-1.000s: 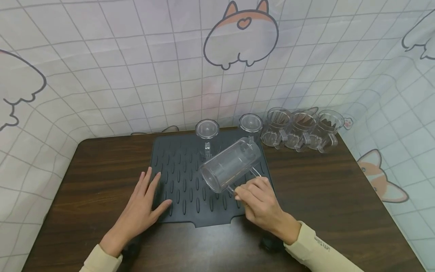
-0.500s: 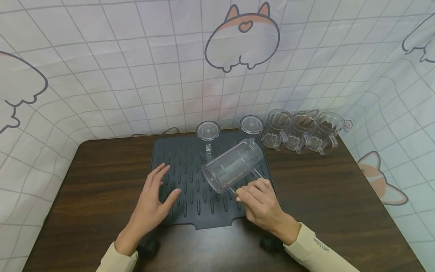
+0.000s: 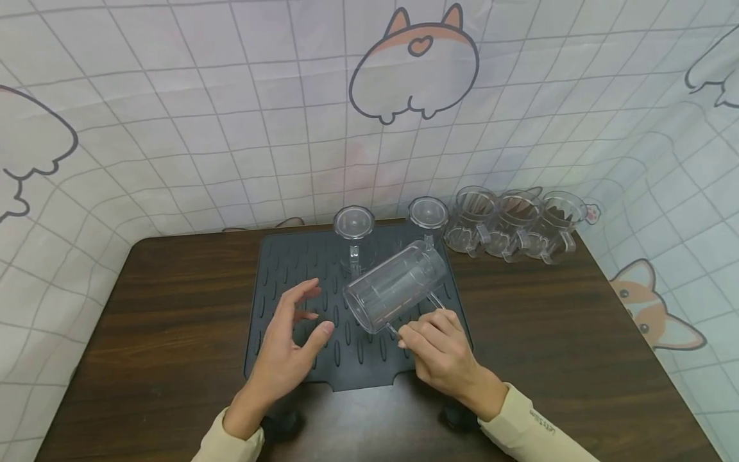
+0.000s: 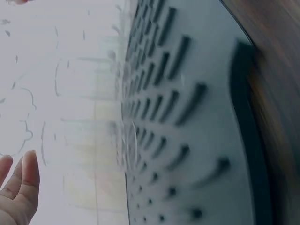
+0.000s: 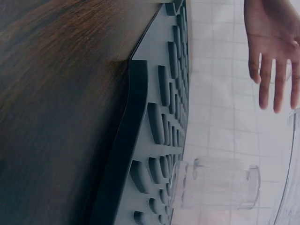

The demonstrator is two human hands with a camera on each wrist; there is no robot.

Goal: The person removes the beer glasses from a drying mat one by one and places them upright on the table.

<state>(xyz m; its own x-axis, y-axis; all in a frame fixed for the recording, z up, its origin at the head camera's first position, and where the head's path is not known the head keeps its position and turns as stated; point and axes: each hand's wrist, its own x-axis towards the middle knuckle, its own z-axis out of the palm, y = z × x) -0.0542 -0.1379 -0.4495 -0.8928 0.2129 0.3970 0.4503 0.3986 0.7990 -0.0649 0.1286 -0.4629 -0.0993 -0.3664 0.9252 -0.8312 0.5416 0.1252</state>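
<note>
My right hand [image 3: 441, 353] grips the handle of a clear mug [image 3: 398, 285]. The mug hangs tilted over a dark ribbed drying mat [image 3: 288, 256], its handle side towards me. To its left, my left hand [image 3: 283, 353] hovers over the mat with relaxed fingers, apart from the mug and holding nothing. Behind the held mug, two more clear mugs stand upside down on the mat, a left mug [image 3: 354, 224] and a right mug [image 3: 428, 213]. In the right wrist view, the held mug [image 5: 288, 183] is cut off by the right edge.
Three clear mugs stand upright in a row right of the mat: a near-mat mug [image 3: 467, 218], a middle mug [image 3: 509, 221] and an outer mug [image 3: 551, 224]. The brown wooden table [image 3: 173, 308] backs onto a white grid-patterned cloth [image 3: 231, 128].
My left hand has moved right over the mat towards the held mug, its fingers bending a little more. The right hand and its mug have stayed almost still.
</note>
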